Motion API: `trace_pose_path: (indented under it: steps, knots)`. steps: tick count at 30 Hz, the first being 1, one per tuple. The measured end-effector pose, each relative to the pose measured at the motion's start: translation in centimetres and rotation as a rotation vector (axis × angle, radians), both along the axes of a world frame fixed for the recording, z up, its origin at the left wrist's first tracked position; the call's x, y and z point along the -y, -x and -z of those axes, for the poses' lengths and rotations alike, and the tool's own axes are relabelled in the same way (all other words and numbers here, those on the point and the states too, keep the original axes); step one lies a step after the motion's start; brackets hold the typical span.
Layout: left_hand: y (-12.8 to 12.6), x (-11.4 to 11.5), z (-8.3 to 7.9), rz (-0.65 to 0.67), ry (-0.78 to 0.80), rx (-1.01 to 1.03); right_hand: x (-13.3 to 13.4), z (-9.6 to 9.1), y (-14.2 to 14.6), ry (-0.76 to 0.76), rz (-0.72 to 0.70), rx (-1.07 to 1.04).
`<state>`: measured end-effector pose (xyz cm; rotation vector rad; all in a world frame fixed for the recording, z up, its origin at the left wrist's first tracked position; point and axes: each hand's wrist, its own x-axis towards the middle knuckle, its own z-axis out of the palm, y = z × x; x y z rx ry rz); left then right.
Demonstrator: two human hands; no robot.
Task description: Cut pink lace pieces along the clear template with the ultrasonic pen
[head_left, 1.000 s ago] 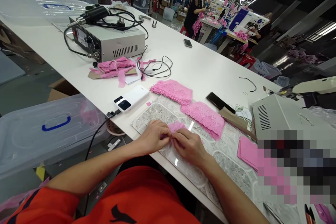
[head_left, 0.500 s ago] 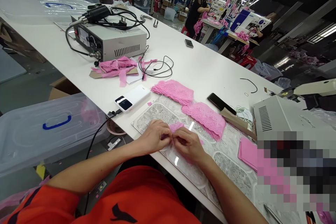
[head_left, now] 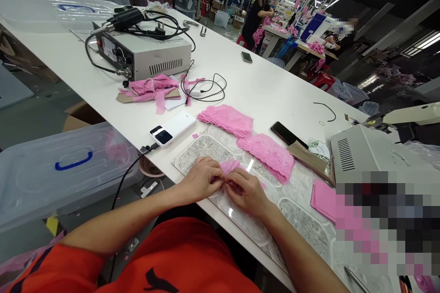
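Both hands meet over a clear patterned mat (head_left: 305,224) near the table's front edge. My left hand (head_left: 205,177) is closed, its fingertips pinching a small piece of pink fabric (head_left: 229,165). Against it, my right hand (head_left: 245,190) is also closed in a pinch on the same piece, most of which the fingers hide. Just beyond lie two stacks of pink lace pieces, one farther left (head_left: 227,120) and one nearer right (head_left: 267,155). To the right is a folded pink cloth (head_left: 323,200).
A grey machine box (head_left: 158,55) with coiled cables stands back left, pink strips (head_left: 154,87) before it. A white power bank (head_left: 178,126) lies left of the lace. Right are a black phone (head_left: 288,134), another grey box (head_left: 360,151) and tweezers (head_left: 355,279). A co-worker (head_left: 259,13) stands behind.
The hands stay together at the same spot, with only slight finger movement on the pink fabric. The view has shifted very slightly.
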<state>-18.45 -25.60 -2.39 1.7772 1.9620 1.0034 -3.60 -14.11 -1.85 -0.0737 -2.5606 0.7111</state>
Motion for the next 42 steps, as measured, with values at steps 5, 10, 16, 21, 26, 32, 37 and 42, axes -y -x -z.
trace_pose_path:
  steps: [5,10,16,21,26,32,37,42]
  knots:
    - [0.0,0.1,0.0,0.012,-0.008,-0.005,0.0,0.9,0.3,0.021,0.017,-0.05]
    - [0.1,0.2,-0.1,0.023,-0.024,-0.013,0.0,-0.4,0.2,0.142,0.085,-0.062]
    - [1.3,0.6,-0.7,0.124,-0.104,-0.055,1.3,-4.6,-2.5,0.243,-0.191,0.328]
    - [3.1,1.4,0.2,0.253,-0.128,-0.325,1.3,-2.6,-5.8,-0.162,0.082,0.136]
    - [5.0,2.5,0.8,0.229,-0.062,-0.473,1.4,-0.8,-8.3,-0.312,0.135,0.102]
    - [6.1,2.3,-0.7,0.253,-0.099,-0.518,-0.9,-1.1,-8.2,-0.214,0.234,-0.003]
    - [4.6,-2.0,-2.6,0.263,-0.132,-0.471,-6.7,-1.9,-4.8,-0.094,0.469,-0.002]
    - [2.3,-8.4,-2.8,0.193,-0.064,-0.461,-9.2,-1.3,-1.3,-0.113,0.469,0.059]
